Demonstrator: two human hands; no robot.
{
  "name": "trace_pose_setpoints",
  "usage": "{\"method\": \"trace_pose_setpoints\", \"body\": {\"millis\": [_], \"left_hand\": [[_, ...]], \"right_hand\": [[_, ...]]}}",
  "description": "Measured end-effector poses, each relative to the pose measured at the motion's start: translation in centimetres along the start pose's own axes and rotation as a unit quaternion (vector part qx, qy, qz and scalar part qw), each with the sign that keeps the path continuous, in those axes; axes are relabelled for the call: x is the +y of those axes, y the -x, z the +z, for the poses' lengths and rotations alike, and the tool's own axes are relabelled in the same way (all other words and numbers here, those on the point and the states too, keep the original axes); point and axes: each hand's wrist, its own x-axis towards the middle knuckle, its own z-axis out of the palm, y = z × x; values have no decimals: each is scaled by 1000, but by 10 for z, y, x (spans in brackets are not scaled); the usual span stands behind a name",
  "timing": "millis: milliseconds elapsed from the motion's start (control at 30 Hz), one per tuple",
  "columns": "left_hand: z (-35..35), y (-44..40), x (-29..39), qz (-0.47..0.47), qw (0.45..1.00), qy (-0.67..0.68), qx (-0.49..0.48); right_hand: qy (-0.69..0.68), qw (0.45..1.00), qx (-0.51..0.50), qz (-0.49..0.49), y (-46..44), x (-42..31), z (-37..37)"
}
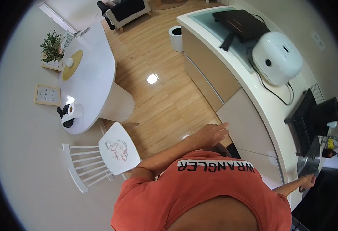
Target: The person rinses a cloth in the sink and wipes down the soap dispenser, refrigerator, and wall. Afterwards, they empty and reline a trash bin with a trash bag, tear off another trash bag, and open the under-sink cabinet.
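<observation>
My left hand point(209, 135) is held in front of my body, its fingers stretched out and nothing seen in them. Behind it are the wooden floor and the pale cabinet doors point(250, 119). Small light specks show on the hand and forearm. Far to the right, my right hand point(307, 181) reaches over the counter edge beside the metal sink point(309, 161). Its fingers are curled closed. A dark edge shows just under that hand, but whatever it grips, if anything, is too small to make out.
Along the right counter point(236, 63) stand a white rice cooker point(277, 57) with a cord, a black flat appliance point(241, 24), a black rack point(303, 123) and a dark bottle point(329, 153). At left are a white table point(94, 69) and white chair point(119, 148). A bin point(176, 40) stands ahead.
</observation>
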Motion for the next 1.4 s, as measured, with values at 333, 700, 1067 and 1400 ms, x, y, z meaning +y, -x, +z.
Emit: {"method": "trace_pose_setpoints", "body": {"millis": [333, 700, 1067, 1400], "left_hand": [[-147, -26, -191, -14, 994, -18, 110], [-329, -47, -406, -227, 961, 42, 154], [-456, -132, -644, -187, 981, 32, 32], [-495, -248, -800, -148, 985, 13, -83]], "right_hand": [[-760, 441, -447, 170, 166, -259, 107], [-589, 189, -707, 342, 627, -637, 235], [-507, 344, -564, 553, 801, -760, 494], [-462, 487, -458, 582, 802, -730, 670]]}}
